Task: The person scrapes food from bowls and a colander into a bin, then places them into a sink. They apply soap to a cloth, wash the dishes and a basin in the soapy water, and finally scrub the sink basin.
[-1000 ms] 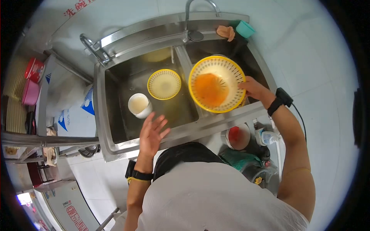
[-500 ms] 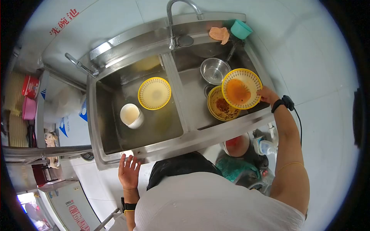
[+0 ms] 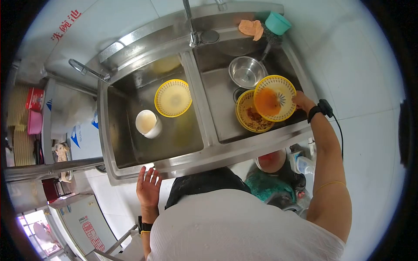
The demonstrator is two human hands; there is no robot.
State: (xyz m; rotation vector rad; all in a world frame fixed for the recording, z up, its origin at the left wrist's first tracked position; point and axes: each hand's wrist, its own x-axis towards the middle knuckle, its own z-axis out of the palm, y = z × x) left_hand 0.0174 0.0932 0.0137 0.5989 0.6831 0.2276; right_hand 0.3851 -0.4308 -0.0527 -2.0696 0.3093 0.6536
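My right hand (image 3: 302, 101) grips the rim of a yellow-edged patterned bowl (image 3: 285, 91) with orange liquid pooled on its left side. The bowl is tilted over another yellow bowl (image 3: 244, 119), which holds brown and reddish scraps in the right sink basin. Behind them is a steel saucepan (image 3: 246, 71) with its handle toward the back. Over by the sink's front edge, my left hand (image 3: 148, 187) is empty, fingers spread. In the left basin a yellow-rimmed bowl (image 3: 173, 98) and a white cup-like container (image 3: 148, 123) sit in cloudy water.
The steel double sink (image 3: 210, 148) has a faucet (image 3: 191, 26) at the back and another tap (image 3: 89, 69) at left. An orange cloth (image 3: 251, 29) and a teal tub (image 3: 278, 23) rest on the back right corner. A bucket (image 3: 271, 161) and bottles stand below.
The held bowl has tipped further left, with its orange liquid gathered to that side and more of its patterned bottom showing. My left hand stays open near the sink edge.
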